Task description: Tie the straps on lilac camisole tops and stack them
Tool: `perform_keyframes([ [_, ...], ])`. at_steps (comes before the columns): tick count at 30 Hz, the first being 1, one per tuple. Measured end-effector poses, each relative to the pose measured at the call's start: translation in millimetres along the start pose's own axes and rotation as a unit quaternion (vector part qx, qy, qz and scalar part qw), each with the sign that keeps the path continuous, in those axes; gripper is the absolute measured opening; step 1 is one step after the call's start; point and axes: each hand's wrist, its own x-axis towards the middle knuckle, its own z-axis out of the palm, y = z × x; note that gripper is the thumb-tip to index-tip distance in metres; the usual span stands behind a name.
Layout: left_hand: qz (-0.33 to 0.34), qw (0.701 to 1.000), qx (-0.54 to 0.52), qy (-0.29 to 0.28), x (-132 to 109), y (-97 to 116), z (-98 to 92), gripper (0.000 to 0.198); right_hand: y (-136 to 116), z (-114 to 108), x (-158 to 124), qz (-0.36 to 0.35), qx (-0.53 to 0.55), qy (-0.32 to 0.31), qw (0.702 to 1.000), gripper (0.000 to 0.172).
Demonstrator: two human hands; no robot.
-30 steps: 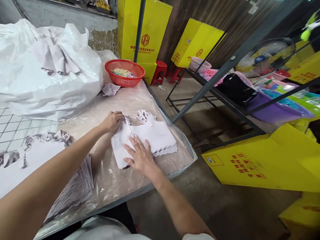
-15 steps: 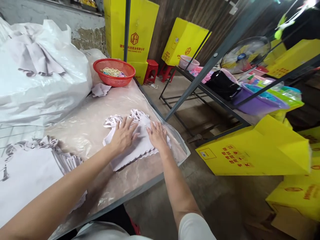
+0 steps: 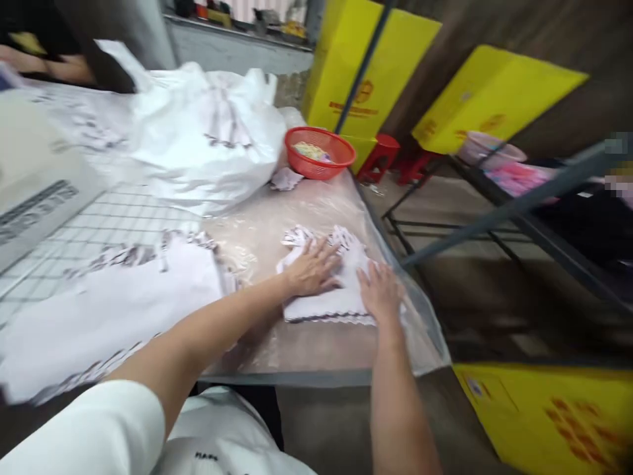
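Observation:
A small stack of pale fabric pieces (image 3: 326,305) with scalloped edges and frilly cut strips along the far side lies on the plastic-covered table (image 3: 321,349). My left hand (image 3: 314,267) rests flat on the stack's left part, fingers spread. On its right part lies my right hand (image 3: 380,289), fingers stretched out and palm down. Neither hand grips anything. To the left, a larger pile of similar fabric pieces (image 3: 128,297) spreads over a white wire grid.
A red plastic basket (image 3: 321,161) with small items stands at the table's far edge, beside a big white bag (image 3: 198,158). A grey metal bar (image 3: 494,211) slants up on the right. Yellow boxes (image 3: 548,402) stand on the floor. A co-worker's arm (image 3: 49,66) shows far left.
My view has swung to the left, showing more of the grid and a co-worker. Both hands stay flat on the fabric stack; my left hand lies flatter across it.

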Motion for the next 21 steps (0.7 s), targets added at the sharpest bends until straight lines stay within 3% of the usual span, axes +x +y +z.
perform_keyframes([
  [2, 0.002, 0.999, 0.016, 0.031, -23, -3, -19.8, 0.048, 1, 2, 1, -0.018, 0.031, 0.077, 0.996, 0.061],
  [4, -0.010, 0.997, 0.046, 0.061, -66, -7, -50.9, 0.039, -10, 0, -7, -0.042, 0.085, 0.158, 0.983, 0.066],
  [6, -0.059, 0.991, 0.079, 0.094, -129, -11, -88.2, 0.033, -38, -3, -28, -0.084, 0.153, 0.195, 0.965, 0.069],
  [8, -0.189, 0.965, 0.114, 0.140, -206, -14, -123.4, 0.031, -82, -4, -62, -0.145, 0.223, 0.154, 0.952, 0.060],
  [11, -0.409, 0.874, 0.153, 0.212, -323, -12, -157.7, 0.028, -160, 1, -118, -0.223, 0.312, 0.038, 0.923, 0.044],
  [14, -0.590, 0.756, 0.120, 0.256, -409, 0, -165.9, 0.056, -220, 11, -146, -0.270, 0.343, -0.033, 0.899, 0.038],
  [15, -0.647, 0.713, 0.085, 0.258, -427, 6, -164.6, 0.065, -233, 14, -148, -0.275, 0.338, -0.035, 0.899, 0.038],
  [17, -0.691, 0.669, 0.032, 0.272, -445, 17, -159.3, 0.071, -249, 17, -143, -0.276, 0.311, -0.025, 0.909, 0.037],
  [18, -0.689, 0.668, 0.015, 0.282, -446, 22, -156.7, 0.068, -254, 17, -139, -0.277, 0.295, -0.018, 0.914, 0.037],
  [21, -0.636, 0.702, 0.004, 0.322, -433, 27, -154.1, 0.047, -263, 13, -129, -0.285, 0.277, 0.002, 0.918, 0.034],
])
